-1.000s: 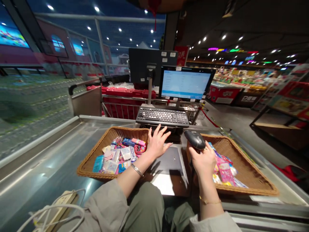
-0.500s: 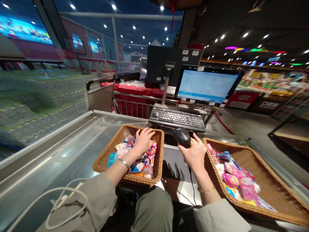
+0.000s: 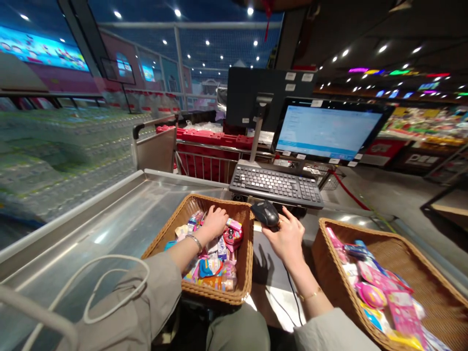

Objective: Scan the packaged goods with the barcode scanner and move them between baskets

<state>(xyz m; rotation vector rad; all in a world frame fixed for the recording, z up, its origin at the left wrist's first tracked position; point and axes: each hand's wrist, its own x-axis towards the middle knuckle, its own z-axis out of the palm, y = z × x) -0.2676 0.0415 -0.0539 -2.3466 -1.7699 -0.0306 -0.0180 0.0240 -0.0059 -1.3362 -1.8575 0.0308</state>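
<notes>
In my right hand [image 3: 287, 239] is a black handheld barcode scanner [image 3: 266, 213]; its cord hangs down below my wrist. The scanner's head points left, over the right rim of the nearer wicker basket [image 3: 247, 263]. Inside that basket lie small colourful packaged goods [image 3: 210, 267], among them a round red and pink pack [image 3: 233, 236] and a small orange bottle [image 3: 219, 282]. My left hand [image 3: 215, 222] is down among these goods, fingers bent and close together. Its fingertips are partly hidden, and I cannot make out what they grip.
A second wicker basket [image 3: 435, 263] with pink and blue packaged goods stands on the right. Ahead are a keyboard [image 3: 276, 184] and a lit monitor [image 3: 329, 129]. The metal counter [image 3: 120, 214] runs along the left, with a white cable [image 3: 117, 258] looped in front. Behind stands a shopping cart [image 3: 204, 158].
My left hand has lowered into the packets, and its spread fingers have curled. My right hand has brought the scanner left, to the nearer basket's rim. The view has shifted slightly.
</notes>
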